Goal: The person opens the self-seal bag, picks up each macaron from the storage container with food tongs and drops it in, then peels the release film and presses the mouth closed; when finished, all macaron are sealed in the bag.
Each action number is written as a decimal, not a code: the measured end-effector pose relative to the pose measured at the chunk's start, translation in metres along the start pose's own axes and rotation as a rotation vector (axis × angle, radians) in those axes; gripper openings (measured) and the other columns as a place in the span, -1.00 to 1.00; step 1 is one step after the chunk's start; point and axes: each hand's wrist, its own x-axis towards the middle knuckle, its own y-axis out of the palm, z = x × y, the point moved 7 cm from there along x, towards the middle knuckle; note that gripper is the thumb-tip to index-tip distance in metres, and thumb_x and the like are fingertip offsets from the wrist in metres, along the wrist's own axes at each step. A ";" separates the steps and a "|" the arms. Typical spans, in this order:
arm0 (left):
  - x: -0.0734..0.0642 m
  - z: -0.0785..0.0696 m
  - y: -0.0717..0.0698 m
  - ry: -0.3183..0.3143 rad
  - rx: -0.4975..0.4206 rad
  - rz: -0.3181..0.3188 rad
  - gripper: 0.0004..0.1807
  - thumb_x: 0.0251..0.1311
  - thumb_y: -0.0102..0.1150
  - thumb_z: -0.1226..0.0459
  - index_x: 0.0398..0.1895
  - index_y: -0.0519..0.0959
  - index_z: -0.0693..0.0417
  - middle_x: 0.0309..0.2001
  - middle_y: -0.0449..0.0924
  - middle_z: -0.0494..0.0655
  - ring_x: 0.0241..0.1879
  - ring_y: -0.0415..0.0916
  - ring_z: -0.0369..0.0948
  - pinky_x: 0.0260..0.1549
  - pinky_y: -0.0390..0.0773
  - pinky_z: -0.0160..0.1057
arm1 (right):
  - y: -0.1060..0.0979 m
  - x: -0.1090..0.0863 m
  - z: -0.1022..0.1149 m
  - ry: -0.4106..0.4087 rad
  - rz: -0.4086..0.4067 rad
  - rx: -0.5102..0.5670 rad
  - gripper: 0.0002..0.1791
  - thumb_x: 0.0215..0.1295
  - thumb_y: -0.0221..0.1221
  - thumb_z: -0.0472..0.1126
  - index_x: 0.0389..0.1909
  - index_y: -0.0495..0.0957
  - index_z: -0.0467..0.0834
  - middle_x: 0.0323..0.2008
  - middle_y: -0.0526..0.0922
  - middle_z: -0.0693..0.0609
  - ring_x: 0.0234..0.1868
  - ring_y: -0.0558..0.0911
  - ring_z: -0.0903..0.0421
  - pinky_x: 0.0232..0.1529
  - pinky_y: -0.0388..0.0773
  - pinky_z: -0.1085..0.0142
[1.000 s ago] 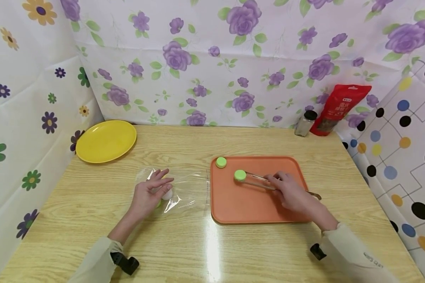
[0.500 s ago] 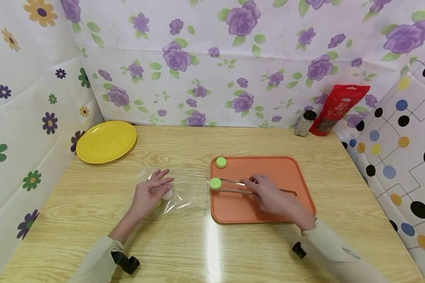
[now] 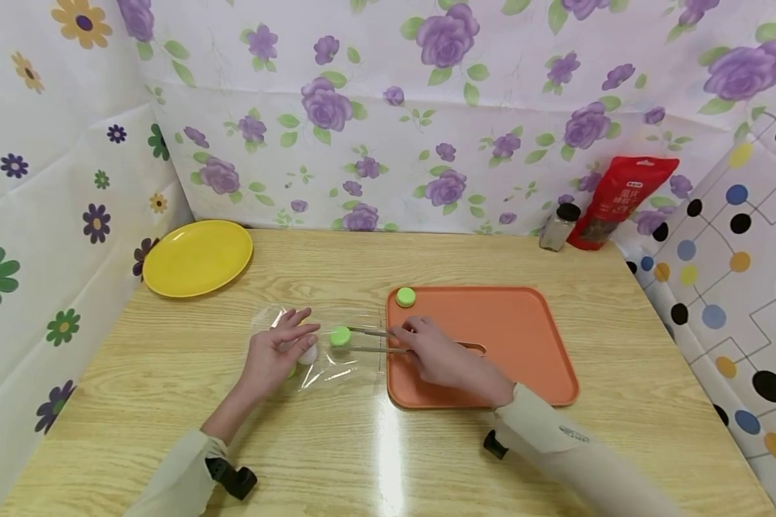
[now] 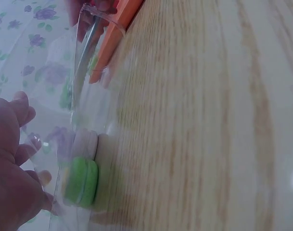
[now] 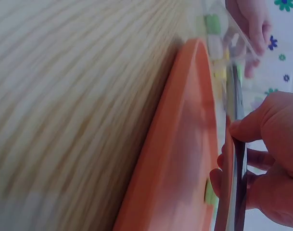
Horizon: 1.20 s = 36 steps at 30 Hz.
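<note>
My left hand (image 3: 274, 359) pinches the upper film of a clear plastic bag (image 3: 345, 368) lying on the table. Inside the bag sit a white macaron (image 3: 308, 355) and a green macaron (image 4: 82, 182), side by side in the left wrist view; a bit of yellow shows by my left fingers. My right hand (image 3: 435, 357) grips metal tongs (image 3: 371, 350), whose tips hold another green macaron (image 3: 340, 336) within the bag's outline. Over the left part of the orange tray (image 3: 504, 352) hovers the right hand. One more green macaron (image 3: 406, 296) rests in the tray's far left corner.
A yellow oval plate (image 3: 197, 258) stands at the back left. At the back right are a glass jar with a black lid (image 3: 559, 227) and a red pouch (image 3: 623, 201), close to the cloth-covered walls. The bag's mouth adjoins the tray's left edge.
My right hand has carried the tongs and the green macaron leftward, from above the tray into the bag. The left hand has stayed in place on the bag.
</note>
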 end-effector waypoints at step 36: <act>0.001 0.000 0.002 0.016 0.003 0.009 -0.82 0.15 0.32 0.56 -0.16 0.70 0.44 0.14 0.51 0.41 0.34 0.18 0.40 0.24 0.24 0.21 | 0.019 0.050 0.024 0.041 0.048 -0.103 -0.65 0.38 0.19 -0.41 0.15 0.47 -0.32 -0.09 0.50 -0.18 -0.13 0.47 -0.09 -0.13 0.50 0.13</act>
